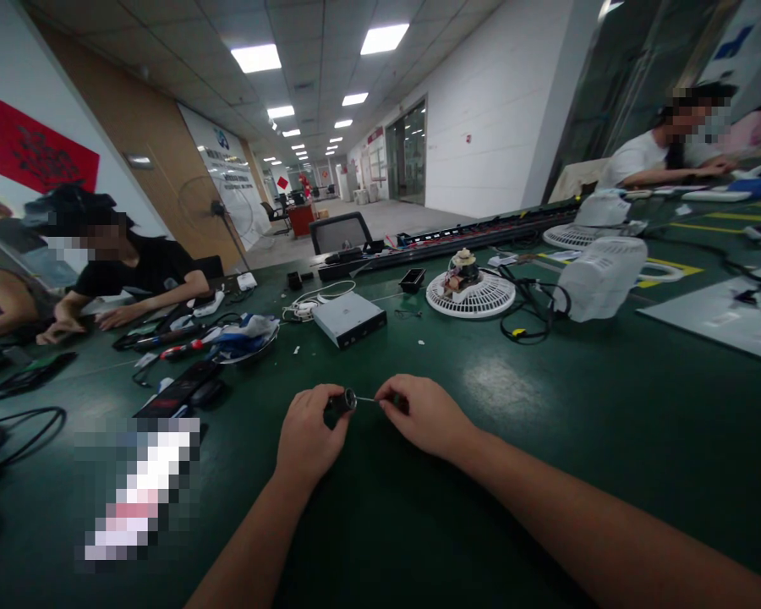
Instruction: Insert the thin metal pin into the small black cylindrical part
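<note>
Between the thumb and fingers of my left hand point(310, 431) is a small dark cylinder point(348, 400), its round end turned to the right. My right hand point(422, 414) pinches a thin metal rod point(366, 399). The rod's far end reaches the cylinder's round end; whether it goes inside is too small to tell. Both hands are just above the green table point(380, 524). Beyond them lies a silver optical disc drive point(350, 320) with a black front.
A white fan base with an exposed motor point(470, 292) sits behind my right hand, near a white plastic housing point(602, 279) and black cable. Tools and a blue cloth point(244, 336) lie to the left, near a blurred-out bright object point(143, 491). People sit at both sides.
</note>
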`<state>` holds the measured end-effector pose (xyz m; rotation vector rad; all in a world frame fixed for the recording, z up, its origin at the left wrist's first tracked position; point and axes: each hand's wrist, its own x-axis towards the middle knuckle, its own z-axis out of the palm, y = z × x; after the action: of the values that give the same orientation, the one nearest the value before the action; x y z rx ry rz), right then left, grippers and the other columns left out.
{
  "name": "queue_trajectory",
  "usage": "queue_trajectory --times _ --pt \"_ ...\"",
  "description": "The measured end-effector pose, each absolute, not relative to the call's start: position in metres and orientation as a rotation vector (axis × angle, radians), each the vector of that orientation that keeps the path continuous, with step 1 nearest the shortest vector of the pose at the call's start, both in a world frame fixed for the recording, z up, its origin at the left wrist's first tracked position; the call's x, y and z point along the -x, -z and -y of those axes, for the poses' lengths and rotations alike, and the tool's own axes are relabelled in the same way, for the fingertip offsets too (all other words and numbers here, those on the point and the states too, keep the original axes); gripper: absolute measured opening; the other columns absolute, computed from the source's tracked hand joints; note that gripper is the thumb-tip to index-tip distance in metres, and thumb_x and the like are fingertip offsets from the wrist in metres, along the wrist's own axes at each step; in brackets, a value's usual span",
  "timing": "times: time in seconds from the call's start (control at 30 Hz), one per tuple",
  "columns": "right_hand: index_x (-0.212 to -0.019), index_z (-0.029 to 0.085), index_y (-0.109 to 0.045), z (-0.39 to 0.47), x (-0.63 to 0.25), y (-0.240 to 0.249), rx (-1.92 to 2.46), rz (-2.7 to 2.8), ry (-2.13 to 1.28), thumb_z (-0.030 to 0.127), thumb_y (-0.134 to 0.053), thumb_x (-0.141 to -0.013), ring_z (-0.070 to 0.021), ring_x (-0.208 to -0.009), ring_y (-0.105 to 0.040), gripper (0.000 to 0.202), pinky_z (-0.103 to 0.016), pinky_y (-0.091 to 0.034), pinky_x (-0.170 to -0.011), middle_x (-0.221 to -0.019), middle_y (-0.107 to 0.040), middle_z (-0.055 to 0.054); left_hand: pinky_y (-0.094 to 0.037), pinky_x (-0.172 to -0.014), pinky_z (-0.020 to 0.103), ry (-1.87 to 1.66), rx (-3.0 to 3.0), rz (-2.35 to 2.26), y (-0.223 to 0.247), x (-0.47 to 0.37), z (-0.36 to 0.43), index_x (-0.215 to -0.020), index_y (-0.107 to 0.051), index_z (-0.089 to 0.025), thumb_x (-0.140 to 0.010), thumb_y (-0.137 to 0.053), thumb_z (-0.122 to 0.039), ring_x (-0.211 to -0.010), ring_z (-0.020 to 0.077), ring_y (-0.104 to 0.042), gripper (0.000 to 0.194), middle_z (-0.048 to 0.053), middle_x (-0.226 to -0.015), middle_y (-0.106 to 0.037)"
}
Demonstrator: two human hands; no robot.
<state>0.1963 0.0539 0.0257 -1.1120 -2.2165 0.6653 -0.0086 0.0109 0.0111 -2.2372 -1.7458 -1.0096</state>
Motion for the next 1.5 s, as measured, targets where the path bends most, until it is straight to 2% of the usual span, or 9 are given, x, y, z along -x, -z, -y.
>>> queue_trajectory --times 0.23,0.4,0.63,0.8,0.9,1.07,1.23,1.4,1.5 --pt "-0.1 0.023 -0.072 -0.052 -0.196 -0.028 1.098 2.391 -0.458 0.022 -0.052 -0.088 -0.0185 -0.087 -0.062 0.023 -0.031 -0.045 -0.076 -0.097 -0.069 -0.005 -0.051 -0.083 0.041 0.945 2.42 1.603 -0.012 0.007 -0.009 -0.097 -0.06 -0.022 -0.078 -0.064 -0.011 -0.092 0.0229 -0.064 0.022 0.004 -0.098 -0.069" --pt "-0.094 0.023 -0.073 -0.05 -0.197 -0.029 1.026 2.408 -0.494 0.022 -0.056 -0.084 -0.0171 -0.081 -0.062 0.02 -0.028 -0.044 -0.071 -0.092 -0.07 -0.003 -0.051 -0.085 0.04 0.914 2.467 1.567 -0.009 0.004 -0.009 -0.097 -0.06 -0.022 -0.078 -0.063 -0.008 -0.094 0.0222 -0.063 0.024 0.004 -0.1 -0.069" --pt "-0.09 0.024 -0.072 -0.051 -0.195 -0.026 1.214 2.382 -0.459 0.024 -0.057 -0.083 -0.0181 -0.076 -0.062 0.017 -0.029 -0.043 -0.065 -0.087 -0.07 -0.004 -0.051 -0.084 0.041 0.884 2.459 1.54 -0.011 0.002 -0.008 -0.097 -0.06 -0.022 -0.078 -0.062 -0.009 -0.093 0.0235 -0.064 0.023 0.005 -0.1 -0.069" --pt "-0.083 0.023 -0.07 -0.051 -0.195 -0.026 1.378 2.353 -0.389 0.039 -0.057 -0.083 -0.0207 -0.072 -0.061 0.02 -0.031 -0.04 -0.059 -0.084 -0.069 -0.006 -0.05 -0.081 0.04 0.914 2.346 1.642 -0.012 0.001 -0.008 -0.096 -0.06 -0.022 -0.08 -0.062 -0.012 -0.09 0.023 -0.063 0.019 0.004 -0.098 -0.069" --pt "-0.084 0.025 -0.07 -0.053 -0.196 -0.025 1.421 2.374 -0.519 0.047 -0.066 -0.076 -0.0221 -0.073 -0.062 0.024 -0.031 -0.039 -0.057 -0.084 -0.07 -0.005 -0.05 -0.076 0.039 0.9 2.257 1.767 -0.012 0.004 -0.009 -0.096 -0.06 -0.022 -0.08 -0.064 -0.015 -0.085 0.0229 -0.064 0.018 0.003 -0.094 -0.068" --pt "-0.078 0.024 -0.071 -0.056 -0.199 -0.023 1.347 2.32 -0.741 0.041 -0.072 -0.073 -0.0187 -0.067 -0.063 0.018 -0.029 -0.039 -0.054 -0.076 -0.071 -0.002 -0.05 -0.071 0.036 0.868 2.183 1.913 -0.011 0.007 -0.009 -0.095 -0.06 -0.024 -0.079 -0.067 -0.021 -0.081 0.0223 -0.065 0.018 0.001 -0.091 -0.068" --pt "-0.082 0.02 -0.068 -0.057 -0.197 -0.022 1.145 2.057 -0.93 0.033 -0.067 -0.077 -0.0145 -0.064 -0.061 0.015 -0.026 -0.043 -0.055 -0.075 -0.069 -0.002 -0.05 -0.068 0.035 0.89 2.194 1.893 -0.01 0.004 -0.008 -0.096 -0.059 -0.024 -0.079 -0.067 -0.022 -0.08 0.0224 -0.065 0.018 0.002 -0.09 -0.068" --pt "-0.099 0.016 -0.068 -0.061 -0.192 -0.018 0.986 1.745 -1.238 0.015 -0.064 -0.074 -0.0154 -0.08 -0.067 0.025 -0.028 -0.052 -0.073 -0.092 -0.073 -0.004 -0.049 -0.07 0.035 0.897 2.329 1.759 -0.012 0.0 -0.005 -0.097 -0.059 -0.022 -0.081 -0.065 -0.023 -0.08 0.0209 -0.063 0.017 0.002 -0.091 -0.068" --pt "-0.094 0.017 -0.073 -0.063 -0.192 -0.017 1.004 1.779 -1.255 0.015 -0.064 -0.077 -0.0173 -0.083 -0.068 0.02 -0.032 -0.052 -0.079 -0.09 -0.075 -0.004 -0.048 -0.071 0.035 0.885 2.433 1.653 -0.013 -0.003 -0.004 -0.096 -0.058 -0.022 -0.082 -0.063 -0.023 -0.08 0.0202 -0.062 0.015 0.003 -0.091 -0.067"
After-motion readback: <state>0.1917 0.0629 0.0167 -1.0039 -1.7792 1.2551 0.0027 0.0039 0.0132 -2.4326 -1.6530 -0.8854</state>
